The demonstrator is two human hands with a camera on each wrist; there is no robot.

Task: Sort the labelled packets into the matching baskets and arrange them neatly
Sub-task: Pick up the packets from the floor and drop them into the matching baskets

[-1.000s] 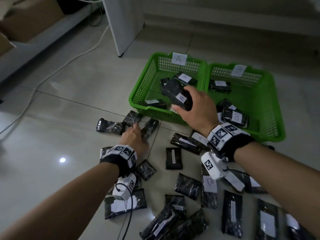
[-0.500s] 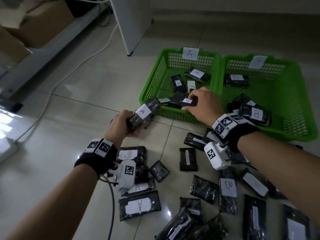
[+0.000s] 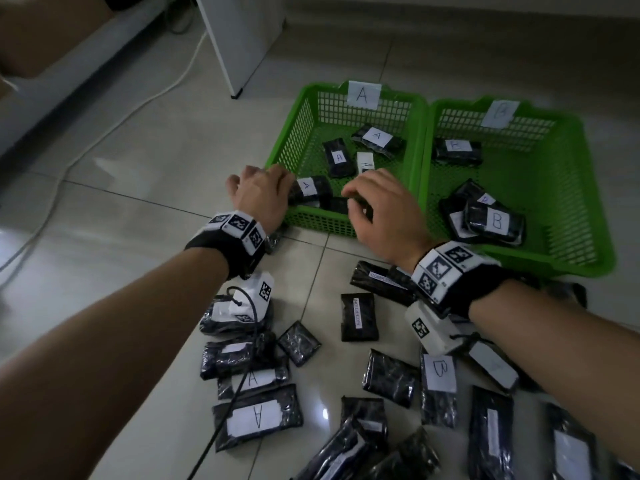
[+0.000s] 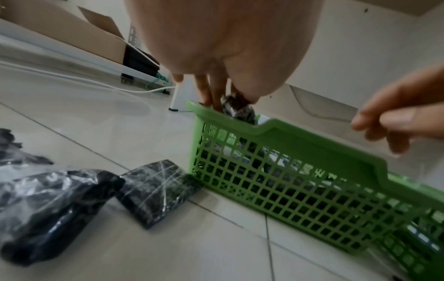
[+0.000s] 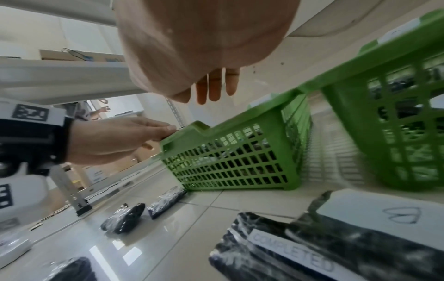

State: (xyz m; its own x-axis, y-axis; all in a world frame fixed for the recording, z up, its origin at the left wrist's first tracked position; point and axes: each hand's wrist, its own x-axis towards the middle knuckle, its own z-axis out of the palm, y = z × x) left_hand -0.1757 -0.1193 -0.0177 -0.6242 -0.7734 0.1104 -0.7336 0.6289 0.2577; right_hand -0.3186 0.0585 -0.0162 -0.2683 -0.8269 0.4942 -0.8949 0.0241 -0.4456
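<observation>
Two green baskets stand side by side, basket A (image 3: 420,109) on the left and basket B (image 3: 588,188) on the right. My left hand (image 3: 289,194) pinches a black packet labelled A (image 3: 311,192) at basket A's near-left corner, just inside the rim; the left wrist view shows the same packet (image 4: 238,108) between my fingertips. My right hand (image 3: 356,202) hovers over basket A's near rim, fingers relaxed and holding nothing, as the right wrist view (image 5: 211,91) confirms. Several A packets (image 3: 339,157) lie in basket A, and B packets (image 3: 495,221) in basket B.
Many black packets lie on the tiled floor before the baskets, among them an A packet (image 3: 256,417), a B packet (image 3: 440,375), one marked EXCEPTION (image 3: 358,317) and one marked COMPLETED (image 5: 293,252). A white cabinet panel (image 3: 239,46) and a white cable (image 3: 138,105) are at back left.
My left hand picked an A packet off the floor and carried it up to basket A's near-left corner. My right hand let go of its packet inside basket A and drew back to the near rim.
</observation>
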